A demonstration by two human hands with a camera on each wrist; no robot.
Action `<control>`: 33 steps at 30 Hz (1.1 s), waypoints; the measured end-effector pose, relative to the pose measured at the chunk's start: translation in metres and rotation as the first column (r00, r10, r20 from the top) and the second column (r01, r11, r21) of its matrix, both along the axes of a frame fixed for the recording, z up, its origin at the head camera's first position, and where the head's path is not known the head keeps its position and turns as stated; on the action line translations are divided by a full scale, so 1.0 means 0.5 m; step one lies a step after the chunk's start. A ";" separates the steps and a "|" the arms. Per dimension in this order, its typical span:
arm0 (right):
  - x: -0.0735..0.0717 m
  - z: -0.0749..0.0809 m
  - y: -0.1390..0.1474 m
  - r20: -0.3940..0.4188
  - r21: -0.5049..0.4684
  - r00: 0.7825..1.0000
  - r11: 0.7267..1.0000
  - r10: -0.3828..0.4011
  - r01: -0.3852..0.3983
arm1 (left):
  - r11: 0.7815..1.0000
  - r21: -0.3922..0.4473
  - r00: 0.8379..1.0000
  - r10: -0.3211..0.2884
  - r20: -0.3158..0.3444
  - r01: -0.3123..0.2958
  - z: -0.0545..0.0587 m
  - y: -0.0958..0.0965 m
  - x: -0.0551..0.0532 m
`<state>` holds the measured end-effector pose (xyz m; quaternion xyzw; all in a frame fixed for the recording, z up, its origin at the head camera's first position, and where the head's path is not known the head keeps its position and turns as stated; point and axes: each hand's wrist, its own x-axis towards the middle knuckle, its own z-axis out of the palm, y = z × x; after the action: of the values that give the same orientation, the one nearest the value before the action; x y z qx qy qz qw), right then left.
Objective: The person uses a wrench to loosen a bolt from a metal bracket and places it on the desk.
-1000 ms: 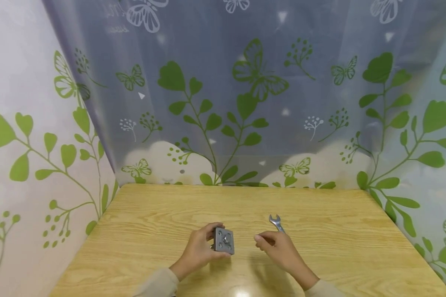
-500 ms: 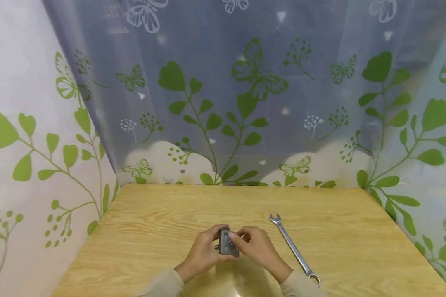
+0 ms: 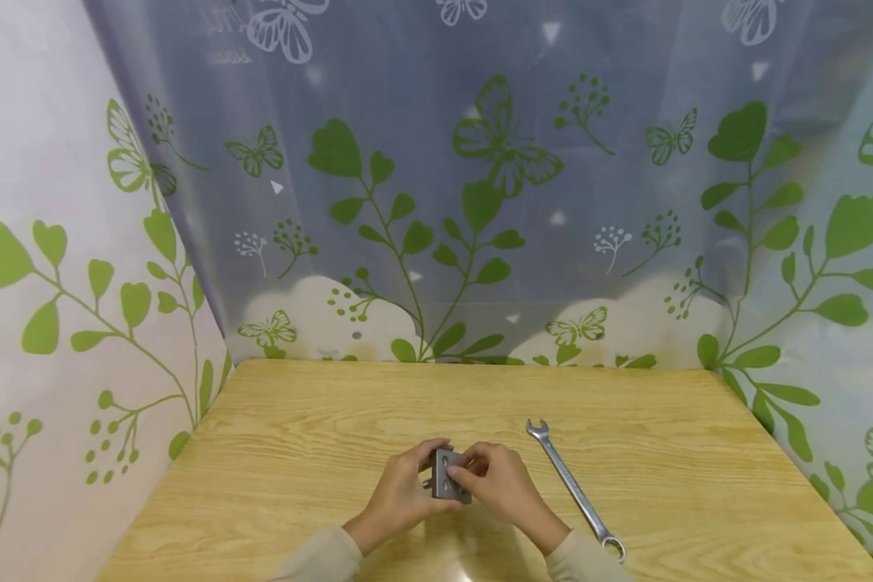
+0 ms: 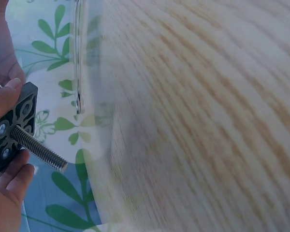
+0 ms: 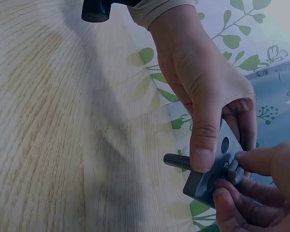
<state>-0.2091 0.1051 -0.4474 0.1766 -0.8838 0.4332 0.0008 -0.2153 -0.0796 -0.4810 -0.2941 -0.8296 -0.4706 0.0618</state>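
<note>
Pinching the bolt, apparently: right hand, angled inward

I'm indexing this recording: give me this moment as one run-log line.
left hand: grips plate | right hand: pinches bolt head | threaded shank: through plate | wrench: lying on table

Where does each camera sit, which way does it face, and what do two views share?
Head: on the head, facing forward and down at table, wrench and printed backdrop; left hand, right hand and sleeves show.
Left wrist: on that wrist, facing the square plate and threaded shank; parts of both hands show.
Right wrist: on that wrist, facing the square plate and bolt head; both hands and left sleeve show.
Head and left wrist share the wrench.
</note>
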 end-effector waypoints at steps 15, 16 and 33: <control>0.006 0.006 0.001 -0.131 0.035 0.974 0.983 0.186 -0.183 | 0.992 0.129 0.993 -0.022 0.114 0.007 -0.004 -0.009 0.004; 0.006 0.006 0.001 -0.142 0.042 0.972 0.982 0.189 -0.185 | 0.990 0.138 0.992 -0.027 0.122 0.010 -0.005 -0.010 0.004; 0.000 0.009 0.013 -0.223 0.057 0.937 0.963 0.268 -0.262 | 0.978 0.193 0.947 -0.129 0.293 0.074 0.006 -0.025 -0.012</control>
<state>-0.2093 0.1118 -0.4427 0.3428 -0.8515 0.3945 0.0420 -0.2215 -0.0919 -0.4777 -0.2539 -0.7670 -0.5858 -0.0647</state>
